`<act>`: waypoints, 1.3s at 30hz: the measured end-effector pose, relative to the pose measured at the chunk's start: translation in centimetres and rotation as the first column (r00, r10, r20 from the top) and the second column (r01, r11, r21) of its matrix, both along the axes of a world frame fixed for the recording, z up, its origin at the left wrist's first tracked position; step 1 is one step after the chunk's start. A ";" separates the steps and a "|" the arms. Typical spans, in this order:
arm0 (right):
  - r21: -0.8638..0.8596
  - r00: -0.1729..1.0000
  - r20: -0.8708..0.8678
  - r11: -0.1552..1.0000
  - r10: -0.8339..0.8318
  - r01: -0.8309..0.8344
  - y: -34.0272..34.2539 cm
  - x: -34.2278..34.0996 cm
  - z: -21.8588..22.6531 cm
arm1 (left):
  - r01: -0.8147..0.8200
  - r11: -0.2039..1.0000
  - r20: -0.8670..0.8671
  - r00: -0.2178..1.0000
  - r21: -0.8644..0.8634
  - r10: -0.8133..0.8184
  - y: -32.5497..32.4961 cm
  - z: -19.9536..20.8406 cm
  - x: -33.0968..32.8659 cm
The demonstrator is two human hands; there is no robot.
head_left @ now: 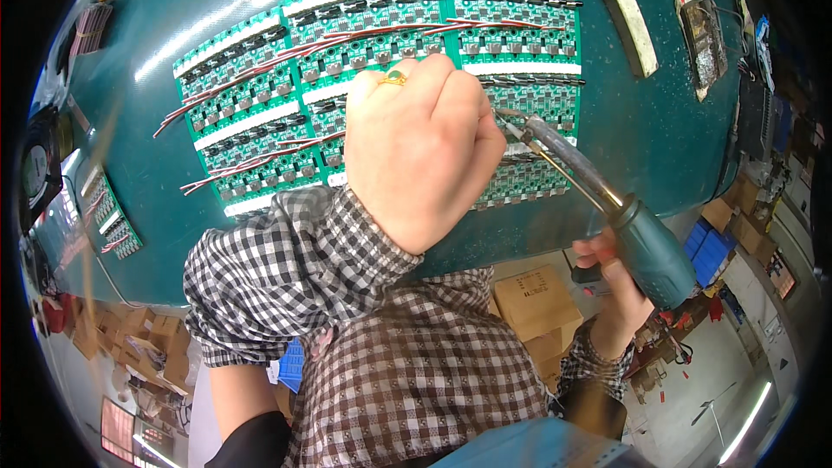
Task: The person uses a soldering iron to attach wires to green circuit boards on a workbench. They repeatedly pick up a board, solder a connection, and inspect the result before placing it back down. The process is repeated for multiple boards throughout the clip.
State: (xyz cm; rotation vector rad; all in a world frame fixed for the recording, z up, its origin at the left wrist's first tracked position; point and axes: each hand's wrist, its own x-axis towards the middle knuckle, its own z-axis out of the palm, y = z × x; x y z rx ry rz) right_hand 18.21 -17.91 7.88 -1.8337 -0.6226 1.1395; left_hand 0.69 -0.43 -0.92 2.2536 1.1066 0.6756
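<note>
A panel of green circuit boards [511, 48], set with white strips and small dark parts, lies on the dark green work surface [485, 238]. Over its middle, my left hand [425, 143] is closed with curled fingers; whatever they pinch is hidden beneath them. My right hand [617, 286] grips the green handle of a soldering gun [654, 251], which slants from the lower right. Its metal tip and thin side tube reach the boards close by my left fingertips. Thin red, black and white wires [381, 35] run across the boards in two rows.
A pale curved bar [622, 13] lies right of the boards, and a worn metal block [702, 39] sits beyond it. At the left are a smaller board piece [113, 218] and a bundle of wires [89, 30]. A cardboard box [537, 305] stands below the table edge.
</note>
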 end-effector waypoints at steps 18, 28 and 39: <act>0.057 0.999 -0.014 0.998 -0.030 0.031 0.1 -0.4 0.2 | -0.016 1.000 0.002 1.000 0.014 0.016 -0.2 -0.1 0.1; 0.031 1.000 -0.015 0.999 -0.017 0.018 0.0 -0.2 0.0 | -0.013 1.000 -0.016 1.000 0.020 0.014 -0.2 -0.2 0.2; 0.019 0.999 0.002 0.999 -0.038 0.038 0.0 -0.4 -0.1 | -0.030 0.999 0.000 1.000 0.038 0.030 -0.2 -0.4 0.1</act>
